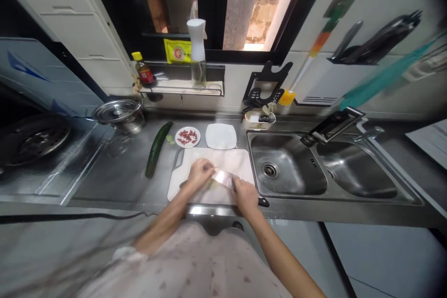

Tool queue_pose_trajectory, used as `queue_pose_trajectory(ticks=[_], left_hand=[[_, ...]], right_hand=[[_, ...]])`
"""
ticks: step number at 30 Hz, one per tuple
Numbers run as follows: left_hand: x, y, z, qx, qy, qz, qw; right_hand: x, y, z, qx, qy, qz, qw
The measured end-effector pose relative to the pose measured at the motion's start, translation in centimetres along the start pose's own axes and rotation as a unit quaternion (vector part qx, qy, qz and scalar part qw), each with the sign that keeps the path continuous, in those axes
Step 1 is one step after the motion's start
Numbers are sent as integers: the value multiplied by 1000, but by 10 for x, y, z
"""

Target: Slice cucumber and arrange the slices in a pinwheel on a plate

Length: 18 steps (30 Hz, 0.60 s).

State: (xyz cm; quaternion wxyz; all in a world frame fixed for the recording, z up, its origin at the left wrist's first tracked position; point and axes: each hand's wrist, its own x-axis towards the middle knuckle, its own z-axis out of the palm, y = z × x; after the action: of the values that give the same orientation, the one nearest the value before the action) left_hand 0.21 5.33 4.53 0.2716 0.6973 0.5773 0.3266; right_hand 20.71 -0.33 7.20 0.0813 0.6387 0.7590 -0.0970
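Note:
My right hand (pixel 246 194) grips a knife (pixel 222 177) whose bright, broad blade points left over the white cutting board (pixel 240 162). Closed at the blade's far end is my left hand (pixel 200 172), its fingertips pinched together; motion blur hides what they hold. A dark green piece (pixel 182 185), probably cucumber, shows partly beside my left wrist. Sticking out past the board's lower right corner is a black handle (pixel 263 202). Behind the board are a small plate (pixel 178 143) of chopped red bits and a white square dish (pixel 221 136).
A whole cucumber (pixel 158 150) and green slices (pixel 170 139) lie left of the board. Farther left stands a lidded steel pot (pixel 120 115). The double sink (pixel 289 191) adjoins the board's right side. A wall shelf (pixel 178 89) carries bottles behind the counter.

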Motion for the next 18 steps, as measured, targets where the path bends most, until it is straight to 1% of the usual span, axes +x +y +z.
queue_pose_trajectory(ticks=[2,4,7,10,13,18], left_hand=[[2,-7,-1,-14,35,-42,998],[3,-17,-2,-39,68,-100,992],[8,-36,-4,-76,107,-181,975],[14,-54,-6,-72,133,-240,959],[21,-68,-8,-35,151,-274,949],[32,-85,-11,18,164,-290,943]], right_hand=[[0,7,6,1,7,7,1000],[0,13,12,1,19,13,1000],[1,20,18,7,25,23,999],[1,23,21,12,25,33,999],[3,24,21,19,21,39,999],[4,23,19,35,22,50,998]])
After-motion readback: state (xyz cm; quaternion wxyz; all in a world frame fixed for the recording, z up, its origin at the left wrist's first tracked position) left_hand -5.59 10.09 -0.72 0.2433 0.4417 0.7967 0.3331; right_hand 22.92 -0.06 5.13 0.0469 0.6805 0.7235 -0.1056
